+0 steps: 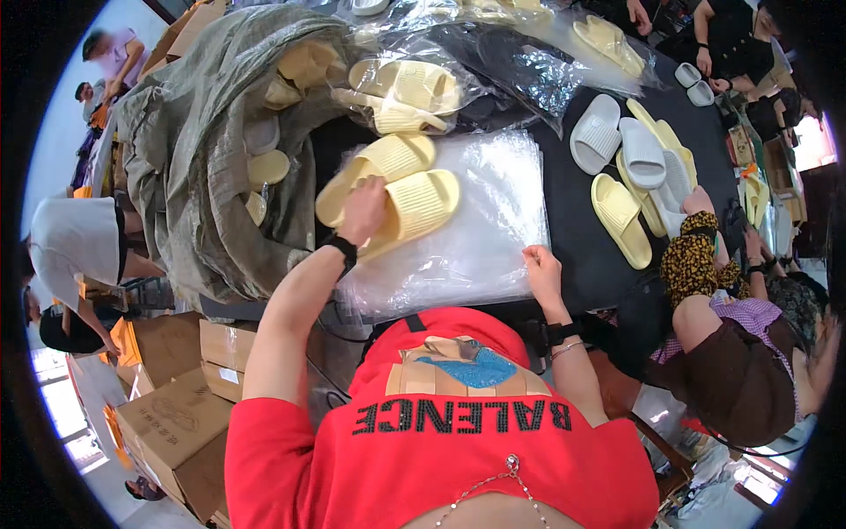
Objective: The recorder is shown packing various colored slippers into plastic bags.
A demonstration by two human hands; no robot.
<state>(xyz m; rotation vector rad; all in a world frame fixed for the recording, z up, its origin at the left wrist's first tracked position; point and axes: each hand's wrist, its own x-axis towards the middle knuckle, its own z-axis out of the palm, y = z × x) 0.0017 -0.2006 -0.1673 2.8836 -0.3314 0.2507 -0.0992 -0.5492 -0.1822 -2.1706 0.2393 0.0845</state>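
A pair of pale yellow slide slippers [414, 207] lies side by side on a stack of clear plastic bags [502, 203], toward its left side. My left hand [366, 212] is closed on the pair, its fingers over the inner edges where the two meet. At the stack's near right corner, my right hand [543, 271] pinches the edge of a clear bag between thumb and fingers. How many layers it holds is too fine to make out.
A grey-green woven sack [211, 132] with slippers inside stands at the left. Bagged yellow slippers [405, 88] lie beyond the stack. Loose grey slippers [596, 132] and yellow ones [620, 220] lie to the right, where a co-worker's hand [699, 201] reaches in. Cardboard boxes [172, 423] stand lower left.
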